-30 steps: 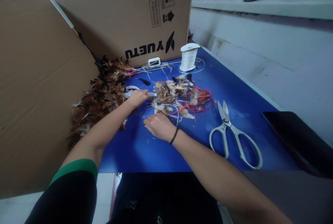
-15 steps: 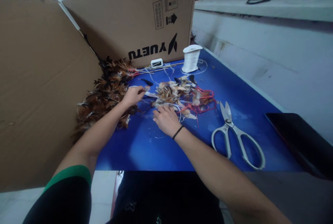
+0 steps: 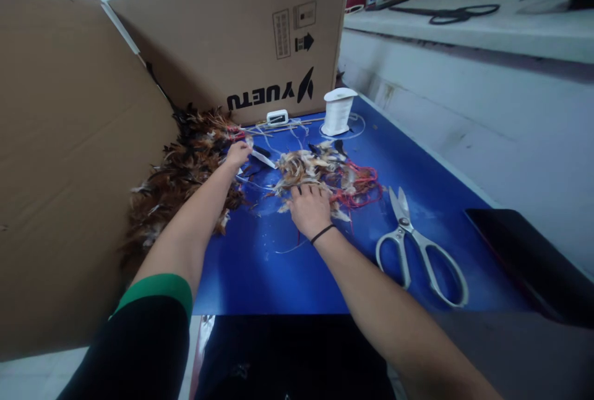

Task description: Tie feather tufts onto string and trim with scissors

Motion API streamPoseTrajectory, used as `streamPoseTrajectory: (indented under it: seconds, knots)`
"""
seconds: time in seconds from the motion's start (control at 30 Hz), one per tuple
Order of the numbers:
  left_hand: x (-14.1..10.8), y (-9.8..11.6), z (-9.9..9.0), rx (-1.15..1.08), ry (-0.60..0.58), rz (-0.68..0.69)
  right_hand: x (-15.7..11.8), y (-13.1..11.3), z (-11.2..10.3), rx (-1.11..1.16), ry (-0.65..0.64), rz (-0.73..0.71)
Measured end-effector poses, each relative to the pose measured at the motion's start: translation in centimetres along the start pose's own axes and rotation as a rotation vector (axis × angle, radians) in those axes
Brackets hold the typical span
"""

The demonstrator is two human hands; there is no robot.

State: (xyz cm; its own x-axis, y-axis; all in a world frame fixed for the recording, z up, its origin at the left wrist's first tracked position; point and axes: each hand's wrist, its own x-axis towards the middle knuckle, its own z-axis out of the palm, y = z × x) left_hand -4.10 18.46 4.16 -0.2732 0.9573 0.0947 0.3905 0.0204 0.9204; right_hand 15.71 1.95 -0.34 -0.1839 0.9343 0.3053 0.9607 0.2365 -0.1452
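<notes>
My left hand [image 3: 238, 153] is closed in a pinch on one end of a white ribbon [image 3: 264, 159], whose other end runs to a loose heap of brown and cream feathers [image 3: 304, 166]. My right hand [image 3: 310, 209] lies palm down on the near edge of that heap, fingers slightly apart, the tips partly lost among the feathers. Tangled red string [image 3: 364, 180] covers the heap's right side. Just left of my left hand is a bigger pile of dark brown feathers [image 3: 185, 171]. A black piece [image 3: 261, 151] lies behind the ribbon.
Silver scissors [image 3: 404, 226] rest partly spread on the blue table [image 3: 260, 276]. Farther back stand a white spool [image 3: 338, 114] and a small white case [image 3: 277, 117] near thin sticks. Cardboard [image 3: 185, 28] walls the back and left. A black flat object [image 3: 520, 251] lies right.
My left hand has moved a little away from me with the ribbon, which now slants down toward the feathers. My right hand has slid right, onto the feather heap. The view has shifted slightly.
</notes>
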Motion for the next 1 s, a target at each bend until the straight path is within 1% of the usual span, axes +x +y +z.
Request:
streamPoseTrajectory:
  seconds: [0.1, 0.13, 0.17, 0.23, 0.27, 0.33, 0.4, 0.43, 0.5, 0.57, 0.63, 0.7, 0.8, 0.9, 1.0]
  knots:
    - [0.2, 1.3, -0.4, -0.084, 0.039, -0.041, 0.0, 0.0, 0.0, -0.013, 0.019, 0.019]
    - [-0.3, 1.8, -0.7, -0.126, 0.033, -0.048, 0.0, 0.0, -0.1, -0.011, 0.028, 0.02]
    - [-1.0, 2.3, -0.9, -0.232, 0.011, -0.053, 0.0, 0.0, -0.2, -0.006, 0.041, 0.017]
    - [-3.1, 3.1, -1.5, -0.371, -0.024, -0.037, 0.1, 0.0, -0.7, 0.018, 0.093, 0.002]
    - [-4.4, 3.3, -1.7, -0.405, -0.039, -0.025, 0.1, 0.0, -1.0, 0.037, 0.13, -0.012]
    - [-7.4, 3.3, -2.2, -0.431, -0.107, -0.016, 0.1, 0.1, -1.6, 0.1, 0.209, -0.053]
    - [-10.5, 2.8, -2.4, -0.447, -0.186, -0.037, 0.1, -0.1, -2.2, 0.231, 0.278, -0.095]
    - [-12.0, 2.4, -2.4, -0.458, -0.22, -0.052, 0.1, -0.2, -2.3, 0.336, 0.295, -0.115]
    - [-14.6, 1.6, -2.2, -0.474, -0.304, -0.103, 0.2, -0.7, -2.3, 0.618, 0.267, -0.121]
    - [-16.6, 0.9, -2.0, -0.477, -0.349, -0.107, 0.2, -1.2, -2.0, 0.915, 0.153, -0.089]
    - [-18.0, 0.4, -1.8, -0.435, -0.37, -0.079, 0.3, -1.5, -1.5, 1.093, 0.047, -0.046]
    - [-18.8, 0.1, -1.6, -0.393, -0.395, -0.04, 0.3, -1.6, -1.0, 1.132, 0.028, -0.023]
    - [-19.5, -0.4, -1.5, -0.347, -0.408, 0.005, 0.2, -1.5, -0.6, 1.104, 0.089, -0.023]
    - [-19.9, -1.1, -1.3, -0.266, -0.361, 0.047, 0.0, -1.6, -0.3, 1.099, 0.077, 0.019]
    - [-20.0, -1.8, -1.4, -0.109, -0.301, 0.172, -0.1, -1.8, -0.1, 1.143, 0.005, 0.093]
